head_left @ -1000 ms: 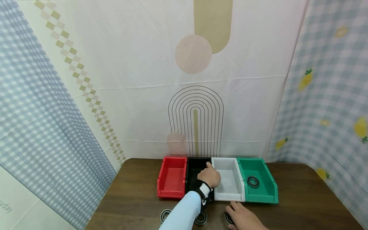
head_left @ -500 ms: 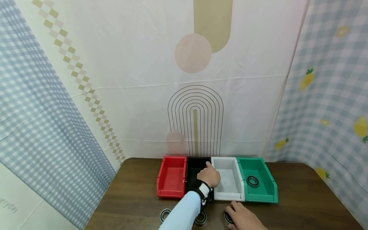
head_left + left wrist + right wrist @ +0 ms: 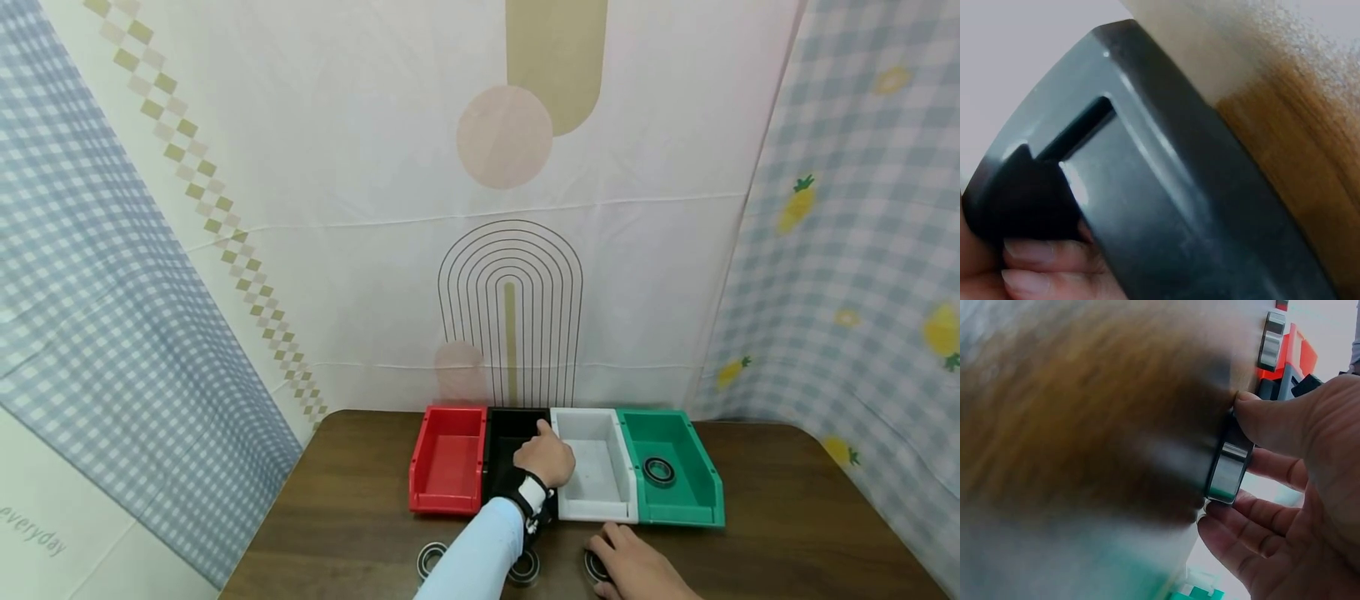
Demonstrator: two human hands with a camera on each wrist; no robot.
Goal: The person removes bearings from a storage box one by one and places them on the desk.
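My left hand (image 3: 545,461) lies over the black bin (image 3: 517,425) beside the white bin (image 3: 597,475), one finger stretched toward the back. In the left wrist view its other fingers (image 3: 1054,269) curl against the black bin's wall (image 3: 1147,187). My right hand (image 3: 633,562) grips a ball bearing (image 3: 1229,469) by its edge, between thumb and fingers, in front of the white bin. Two more bearings lie on the wooden table: one bearing (image 3: 431,558) left of my sleeve, another bearing (image 3: 525,568) partly behind it.
The red bin (image 3: 448,467) stands at the left end of the row. At the right end, the green bin (image 3: 701,500) holds one bearing (image 3: 659,472). Patterned cloths (image 3: 375,292) hang behind and beside the table (image 3: 322,500).
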